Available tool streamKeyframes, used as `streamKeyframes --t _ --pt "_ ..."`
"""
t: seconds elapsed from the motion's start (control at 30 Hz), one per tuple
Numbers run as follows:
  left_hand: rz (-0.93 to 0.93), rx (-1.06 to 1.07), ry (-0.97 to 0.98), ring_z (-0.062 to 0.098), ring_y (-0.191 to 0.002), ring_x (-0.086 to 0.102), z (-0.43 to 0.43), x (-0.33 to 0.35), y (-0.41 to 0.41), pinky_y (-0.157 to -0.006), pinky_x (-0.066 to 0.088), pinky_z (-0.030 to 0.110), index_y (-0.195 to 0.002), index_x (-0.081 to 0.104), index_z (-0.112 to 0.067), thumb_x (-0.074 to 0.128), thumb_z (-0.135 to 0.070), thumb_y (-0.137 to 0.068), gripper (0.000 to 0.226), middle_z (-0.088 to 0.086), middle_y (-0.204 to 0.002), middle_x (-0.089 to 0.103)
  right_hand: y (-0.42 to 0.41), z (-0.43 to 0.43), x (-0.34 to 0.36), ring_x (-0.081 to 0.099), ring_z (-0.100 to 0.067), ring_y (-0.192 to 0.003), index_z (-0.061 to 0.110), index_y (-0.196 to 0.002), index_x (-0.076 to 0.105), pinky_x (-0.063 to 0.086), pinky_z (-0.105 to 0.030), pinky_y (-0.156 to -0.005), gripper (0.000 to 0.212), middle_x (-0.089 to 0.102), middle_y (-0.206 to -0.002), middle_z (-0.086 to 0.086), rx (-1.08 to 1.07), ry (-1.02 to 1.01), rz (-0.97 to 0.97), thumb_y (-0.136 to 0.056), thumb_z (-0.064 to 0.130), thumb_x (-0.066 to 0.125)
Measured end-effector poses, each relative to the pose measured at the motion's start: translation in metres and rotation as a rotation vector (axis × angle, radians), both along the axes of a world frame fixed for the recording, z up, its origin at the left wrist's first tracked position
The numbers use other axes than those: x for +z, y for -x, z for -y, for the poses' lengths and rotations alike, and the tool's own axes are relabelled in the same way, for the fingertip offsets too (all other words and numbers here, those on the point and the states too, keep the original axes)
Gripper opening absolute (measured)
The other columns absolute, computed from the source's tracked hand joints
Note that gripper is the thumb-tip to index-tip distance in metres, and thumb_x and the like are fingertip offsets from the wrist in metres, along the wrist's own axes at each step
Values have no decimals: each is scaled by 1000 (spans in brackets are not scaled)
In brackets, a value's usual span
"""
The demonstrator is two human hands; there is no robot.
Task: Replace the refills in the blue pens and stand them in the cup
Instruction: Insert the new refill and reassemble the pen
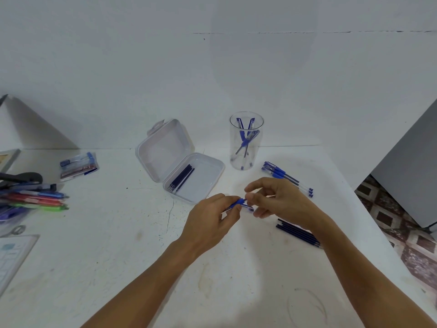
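My left hand (214, 216) grips a blue pen (238, 202) by its blue grip section. My right hand (281, 200) pinches the same pen's clear barrel end between thumb and fingers. A clear cup (246, 140) stands behind them with several blue pens inside. Three more blue pens (287, 177) lie on the table right of the cup. An open clear box (189, 176) holds several dark refills (182, 177). Other loose refills (296, 232) lie partly under my right forearm.
A packet of pens (79, 165) lies at the left. Coloured pens (35, 197) and scissors are heaped at the far left edge, with a paper sheet (11, 256) below them. The table's right edge (369, 216) drops to a tiled floor.
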State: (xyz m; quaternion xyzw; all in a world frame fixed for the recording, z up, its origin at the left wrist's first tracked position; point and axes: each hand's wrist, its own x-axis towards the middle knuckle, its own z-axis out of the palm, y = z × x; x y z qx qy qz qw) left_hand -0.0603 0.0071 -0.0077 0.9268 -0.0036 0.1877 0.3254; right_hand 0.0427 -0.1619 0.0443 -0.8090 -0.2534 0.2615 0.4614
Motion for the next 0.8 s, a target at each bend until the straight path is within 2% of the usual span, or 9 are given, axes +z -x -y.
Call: streamKeyframes --t 0.07,0.17,0.23,0.33,0.4,0.53,0.6,0.67,0.8 --pt "4 3 -4 -1 -65 51 -1 1 0 -59 34 8 -114 68 -22 49 -40 -97 31 -28 -73 47 0 1 0 75 -20 -71 11 -97 70 62 -32 -72 19 76 -80 -5 16 -53 -19 -91 29 67" --pt "6 -10 4 2 -65 52 -1 0 0 -59 34 9 -114 68 -22 49 -39 -97 30 -28 -72 49 3 -6 -2 72 -18 -61 10 -84 71 61 -28 -65 46 74 -70 -4 -22 65 50 -90 52 53" --pt "3 -11 18 3 -66 53 -1 -1 1 -60 37 9 -114 68 -22 49 -41 -96 32 -25 -75 52 2 -6 -1 72 -17 -61 16 -90 72 61 -27 -63 51 75 -75 -2 -38 82 35 -86 60 48" --pt "3 -5 28 3 -64 52 -3 -2 1 -59 37 10 -113 68 -22 49 -41 -96 32 -24 -76 52 -1 1 0 75 -19 -72 22 -106 68 62 -29 -69 21 76 -86 -1 25 -21 -29 -90 35 67" --pt "6 -6 22 5 -63 52 -4 -3 1 -56 41 16 -112 68 -23 49 -40 -96 30 -23 -74 52 -3 3 -1 75 -20 -76 16 -103 70 62 -33 -74 14 76 -85 -3 60 -56 -29 -90 21 70" --pt "8 -10 30 6 -64 52 -3 -3 0 -57 42 16 -113 68 -23 48 -40 -97 30 -22 -74 53 1 -3 -1 74 -20 -69 10 -88 73 62 -31 -71 39 75 -75 -4 30 39 3 -89 46 58" --pt "7 -9 35 5 -64 52 -3 -2 -1 -58 40 13 -114 68 -22 48 -41 -97 32 -21 -76 55 1 -3 0 74 -17 -68 16 -93 72 62 -29 -69 41 75 -79 -2 17 81 32 -85 53 57" --pt "5 -13 35 4 -64 52 -3 -2 -1 -59 40 13 -113 68 -22 48 -41 -96 33 -22 -76 55 -1 -1 -1 75 -17 -72 20 -103 71 62 -29 -71 25 76 -84 1 32 15 24 -88 39 67" --pt "7 -39 3 5 -63 51 -5 -5 -1 -57 45 21 -111 68 -22 46 -42 -98 33 -22 -72 51 -3 0 -6 75 -16 -77 12 -99 74 62 -30 -75 13 76 -83 -2 73 -43 58 -91 20 68"
